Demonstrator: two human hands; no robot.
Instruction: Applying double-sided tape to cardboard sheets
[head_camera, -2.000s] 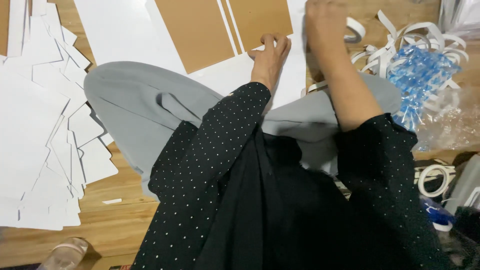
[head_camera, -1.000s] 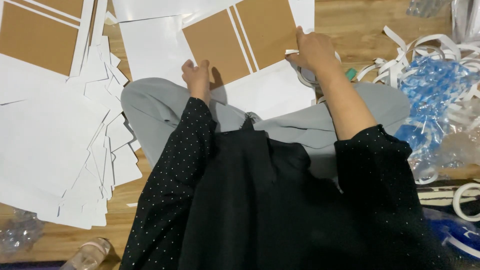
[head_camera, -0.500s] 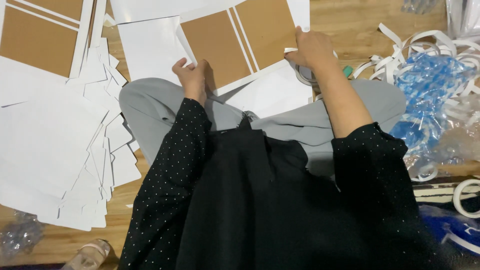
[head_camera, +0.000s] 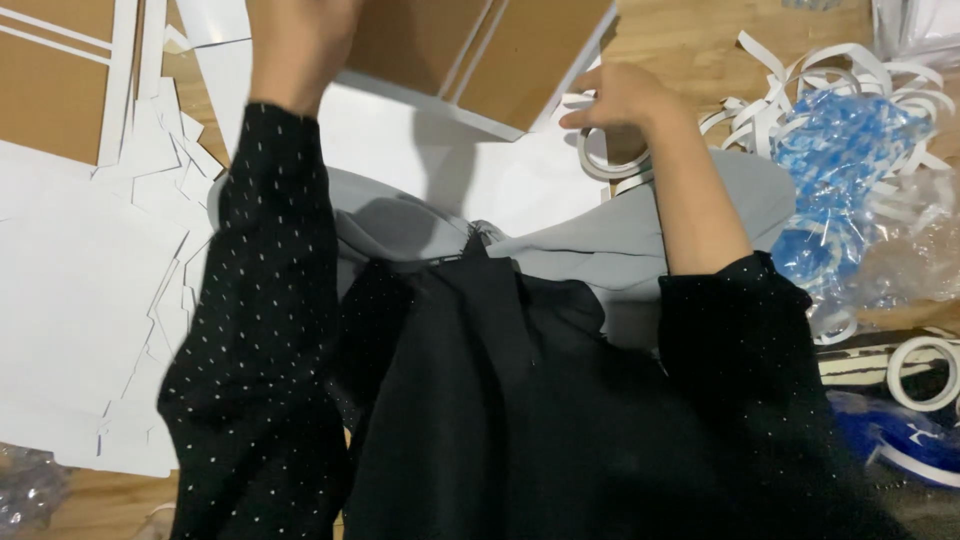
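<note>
Basically wood floor (head_camera: 700, 35) w/ white card offcuts (head_camera: 90, 300), tape rolls (head_camera: 925, 372).

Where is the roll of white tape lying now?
In the head view, the roll of white tape lies right of centre, just under the right hand, beside the brown cardboard panel.

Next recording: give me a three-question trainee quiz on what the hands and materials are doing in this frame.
1. True or false: the left hand is up at the brown cardboard sheet.
2. What is the right hand nearest to? A) tape roll B) blue plastic wrap C) stack of white cards
3. Fill in: the curled white paper strips lie on the person's ____ side.

Key: 1 true. 2 A; whether the fingers actually touch the roll cannot be told. 3 right.
</note>
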